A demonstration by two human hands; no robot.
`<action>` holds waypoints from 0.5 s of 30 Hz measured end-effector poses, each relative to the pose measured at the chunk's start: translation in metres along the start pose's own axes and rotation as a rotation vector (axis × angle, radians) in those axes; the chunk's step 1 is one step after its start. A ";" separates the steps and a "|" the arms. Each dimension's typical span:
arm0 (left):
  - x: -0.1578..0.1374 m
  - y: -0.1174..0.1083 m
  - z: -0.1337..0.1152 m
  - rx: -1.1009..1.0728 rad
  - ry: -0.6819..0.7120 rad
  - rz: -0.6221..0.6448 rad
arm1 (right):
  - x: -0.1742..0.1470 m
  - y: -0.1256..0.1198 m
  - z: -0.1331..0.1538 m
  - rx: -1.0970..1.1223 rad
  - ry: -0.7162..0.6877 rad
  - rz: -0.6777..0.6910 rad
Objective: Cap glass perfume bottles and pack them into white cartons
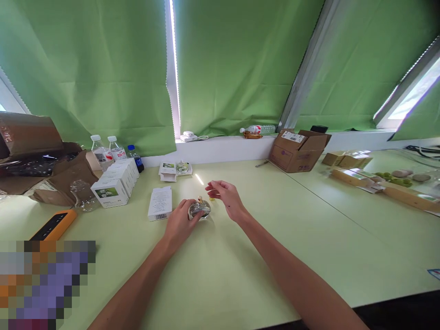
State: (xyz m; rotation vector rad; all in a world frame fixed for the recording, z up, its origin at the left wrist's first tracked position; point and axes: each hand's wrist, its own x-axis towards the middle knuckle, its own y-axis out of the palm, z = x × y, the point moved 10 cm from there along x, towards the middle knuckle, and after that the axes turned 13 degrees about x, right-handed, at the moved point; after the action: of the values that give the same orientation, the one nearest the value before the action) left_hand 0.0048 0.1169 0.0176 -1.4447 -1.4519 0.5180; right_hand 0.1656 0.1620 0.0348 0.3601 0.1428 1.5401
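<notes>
My left hand (181,221) is wrapped round a round clear glass perfume bottle (202,209) that stands upright on the table. The bottle's gold neck (200,199) is uncovered and points up. Just right of it, my right hand (225,196) hovers with thumb and fingers drawn together; whether something small is between them cannot be made out. A small yellowish piece (211,199) shows below those fingertips, partly hidden. Left of my left hand lies a white printed carton (160,203) with a barcode. Beyond the hands is a narrow bright strip (199,179), perhaps a reflection.
White boxes (110,192) stand in a row at left, near plastic bottles (117,149) and an open cardboard box (65,176). Another bottle (183,166) and small box (168,170) sit behind. A brown carton (297,151) stands back right; an orange-edged object (57,227) lies front left.
</notes>
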 end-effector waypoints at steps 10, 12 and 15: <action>0.000 0.001 0.002 0.017 -0.009 -0.002 | 0.024 -0.037 0.007 -0.686 -0.257 -0.037; 0.000 0.002 0.003 0.017 -0.013 -0.003 | 0.024 -0.034 0.001 -0.769 -0.279 0.001; 0.000 0.003 0.004 0.026 -0.014 0.002 | 0.023 -0.025 -0.009 -0.871 -0.306 0.066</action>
State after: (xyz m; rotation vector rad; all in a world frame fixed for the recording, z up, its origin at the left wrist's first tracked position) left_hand 0.0032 0.1187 0.0133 -1.4246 -1.4506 0.5473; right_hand 0.1876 0.1863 0.0216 -0.1027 -0.7664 1.4453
